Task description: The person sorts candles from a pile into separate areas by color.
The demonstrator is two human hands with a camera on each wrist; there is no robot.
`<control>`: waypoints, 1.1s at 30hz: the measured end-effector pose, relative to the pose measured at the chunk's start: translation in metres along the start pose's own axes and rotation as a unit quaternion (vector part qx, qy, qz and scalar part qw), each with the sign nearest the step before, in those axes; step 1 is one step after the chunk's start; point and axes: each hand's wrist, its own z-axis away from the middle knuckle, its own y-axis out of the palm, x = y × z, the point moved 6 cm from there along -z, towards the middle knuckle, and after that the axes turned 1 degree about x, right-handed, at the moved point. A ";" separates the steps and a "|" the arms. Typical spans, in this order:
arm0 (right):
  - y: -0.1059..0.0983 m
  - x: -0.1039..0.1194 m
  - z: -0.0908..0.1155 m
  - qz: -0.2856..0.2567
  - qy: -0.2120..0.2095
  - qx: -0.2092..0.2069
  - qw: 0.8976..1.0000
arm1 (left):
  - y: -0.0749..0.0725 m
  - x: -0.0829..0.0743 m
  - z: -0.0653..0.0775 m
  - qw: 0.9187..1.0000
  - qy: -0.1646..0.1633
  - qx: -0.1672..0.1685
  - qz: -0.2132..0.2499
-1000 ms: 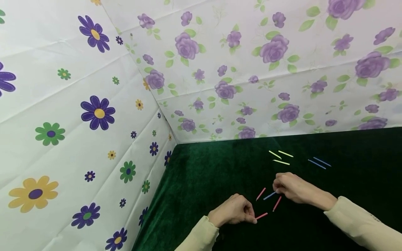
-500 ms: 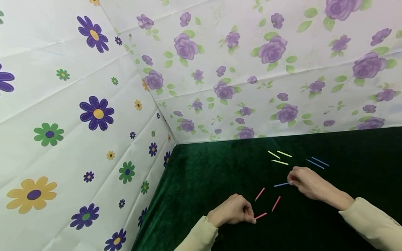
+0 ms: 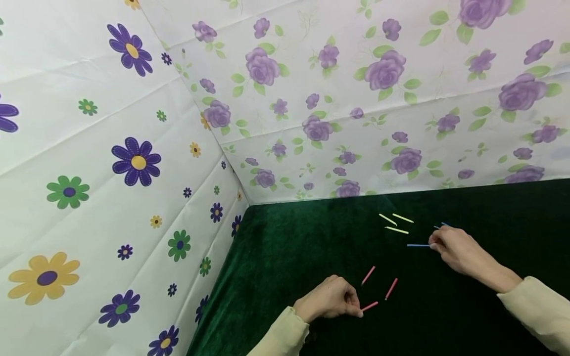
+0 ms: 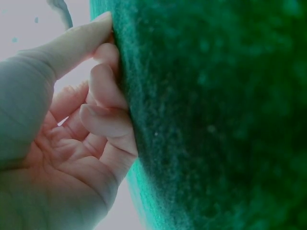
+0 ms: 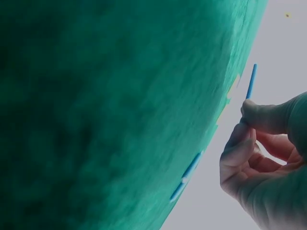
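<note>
Raised off the cloth, a thin blue candle (image 3: 417, 245) is pinched between the thumb and forefinger of my right hand (image 3: 458, 249). In the right wrist view its free end (image 5: 252, 79) sticks out past the fingertips. My left hand (image 3: 331, 296) stays down on the green cloth, pinching the end of a pink candle (image 3: 370, 306); in the left wrist view this hand (image 4: 91, 110) has curled fingers, and the candle is hidden. Two more pink candles (image 3: 391, 289) lie just right of and beyond that hand. Other blue candles (image 3: 445, 224) are partly covered by my right hand.
Three yellow candles (image 3: 396, 230) lie towards the back of the green velvet cloth (image 3: 294, 242). A white wall sheet with purple roses (image 3: 318, 128) rises behind it, and a daisy-printed sheet (image 3: 138, 163) stands along the left.
My right hand has carried the blue candle away from the pink ones, back and to the right, towards the other blue candles. My left hand has kept its place.
</note>
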 end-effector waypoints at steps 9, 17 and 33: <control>-0.015 -0.026 0.005 -0.008 0.061 -0.007 0.998 | -0.001 0.000 0.001 1.000 -0.001 0.000 0.006; -0.021 -0.044 0.009 -0.023 0.108 0.012 0.994 | -0.001 -0.001 0.001 1.000 -0.002 -0.004 0.008; -0.016 -0.049 0.015 -0.051 0.141 0.061 0.987 | -0.002 -0.002 0.002 1.000 0.004 -0.003 0.003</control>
